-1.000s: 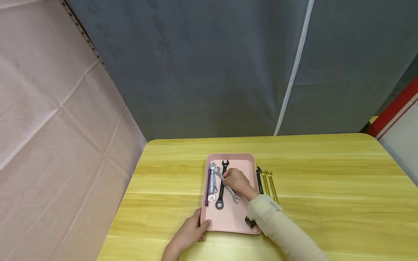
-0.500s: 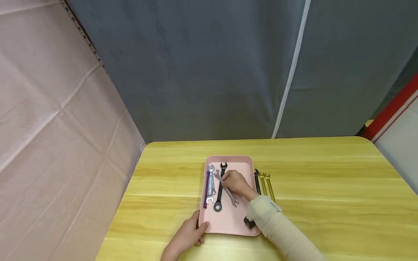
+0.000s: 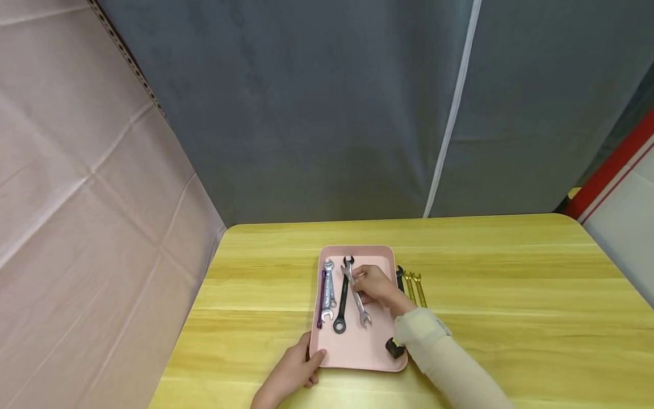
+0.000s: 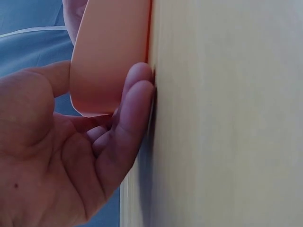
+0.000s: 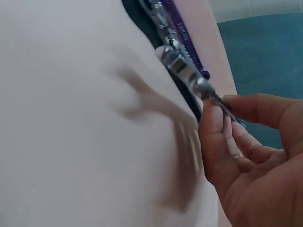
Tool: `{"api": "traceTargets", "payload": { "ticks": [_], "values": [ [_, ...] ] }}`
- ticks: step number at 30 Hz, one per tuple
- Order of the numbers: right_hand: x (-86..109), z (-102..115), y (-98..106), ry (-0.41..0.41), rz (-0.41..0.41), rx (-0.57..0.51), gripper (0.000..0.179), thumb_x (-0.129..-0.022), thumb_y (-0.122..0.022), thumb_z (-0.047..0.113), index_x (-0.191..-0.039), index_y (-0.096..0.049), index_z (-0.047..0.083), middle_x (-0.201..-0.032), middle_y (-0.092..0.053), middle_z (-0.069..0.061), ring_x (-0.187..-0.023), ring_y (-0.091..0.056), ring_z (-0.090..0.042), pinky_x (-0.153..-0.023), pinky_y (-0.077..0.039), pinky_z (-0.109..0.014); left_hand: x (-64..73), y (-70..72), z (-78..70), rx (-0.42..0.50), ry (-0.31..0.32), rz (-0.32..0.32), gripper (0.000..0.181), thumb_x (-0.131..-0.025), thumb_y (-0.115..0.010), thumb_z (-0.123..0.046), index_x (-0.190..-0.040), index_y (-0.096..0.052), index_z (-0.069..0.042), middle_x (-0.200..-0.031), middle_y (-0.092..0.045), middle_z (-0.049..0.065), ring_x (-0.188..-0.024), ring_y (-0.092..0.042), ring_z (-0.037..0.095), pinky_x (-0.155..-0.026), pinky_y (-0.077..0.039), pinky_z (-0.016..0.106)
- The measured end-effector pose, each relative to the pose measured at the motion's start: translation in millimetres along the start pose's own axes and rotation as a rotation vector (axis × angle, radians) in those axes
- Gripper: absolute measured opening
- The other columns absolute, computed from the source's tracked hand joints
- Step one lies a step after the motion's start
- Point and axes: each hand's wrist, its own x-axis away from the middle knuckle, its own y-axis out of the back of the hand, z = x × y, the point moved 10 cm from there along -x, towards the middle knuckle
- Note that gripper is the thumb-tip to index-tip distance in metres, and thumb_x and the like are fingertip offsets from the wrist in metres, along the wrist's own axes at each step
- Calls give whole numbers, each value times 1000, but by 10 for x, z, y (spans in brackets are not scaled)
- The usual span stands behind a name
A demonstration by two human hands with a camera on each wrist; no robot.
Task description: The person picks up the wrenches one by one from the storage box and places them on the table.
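Note:
My left hand [image 3: 292,368] grips the near left corner of a pink tray [image 3: 352,351], its thumb over the rim. In the left wrist view, the fingers curl at the tray's outer wall [image 4: 109,56]. My right hand [image 3: 377,286] pinches a silver open-end wrench [image 3: 357,298] above the tray; the right wrist view shows the wrench [image 5: 187,73] between thumb and fingers. Just left of it lies a black ratchet wrench [image 3: 341,307]. Farther left are silver wrenches [image 3: 327,292], overlapping, and a purple wrench [image 3: 321,301] along the tray's left wall.
By the tray's right side are a black wrench [image 3: 400,277] and two gold wrenches [image 3: 410,285], partly hidden by my right forearm. A black blocky piece [image 3: 394,347] shows at the tray's near right corner. The wooden table [image 3: 511,295] ends at a grey curtain [image 3: 327,142].
My right hand has turned the silver wrench from a slant to a steeper angle and shifted it slightly right, away from the silver pile. My left hand stays on the tray corner.

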Motion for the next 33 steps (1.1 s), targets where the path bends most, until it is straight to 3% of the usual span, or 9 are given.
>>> {"api": "traceTargets", "payload": {
  "ticks": [4,12,19,26,33],
  "values": [
    [8,35,44,-6,11,-33,36,-75,-58,-7,-111,-55,0,-87,-62,-13,-51,-51,-13,-49,-53,-30,-20,3,-10,0,-6,2,58,-94,-51,-31,-136,-33,6,-62,-57,7,-51,-55,13,-43,-51,28],
    [75,188,162,31,12,-12,36,-78,-60,-3,-114,-55,0,-82,-62,-9,-60,-56,-14,-59,-56,-37,-40,15,-37,23,-16,9,58,-94,-51,-30,-137,-32,5,-64,-57,8,-51,-55,13,-44,-51,28],
    [158,331,346,60,4,-27,36,-84,-60,1,-118,-51,0,-88,-61,-9,-65,-58,-13,-66,-57,-39,-69,41,-37,21,-10,1,56,-95,-51,-30,-135,-33,4,-64,-56,8,-51,-55,14,-44,-51,28],
    [247,306,440,78,35,-78,39,-84,-59,2,-121,-48,-2,-86,-60,-7,-67,-57,-14,-70,-55,-42,-63,47,8,-16,13,12,58,-94,-51,-30,-136,-32,6,-64,-56,8,-52,-55,16,-44,-51,27],
    [344,318,592,98,60,-99,42,-87,-56,4,-126,-42,-4,-90,-61,-7,-65,-59,-9,-64,-57,-32,-39,70,22,-22,23,6,58,-94,-51,-31,-134,-34,7,-63,-56,9,-51,-56,17,-44,-51,27]
  ]
}}
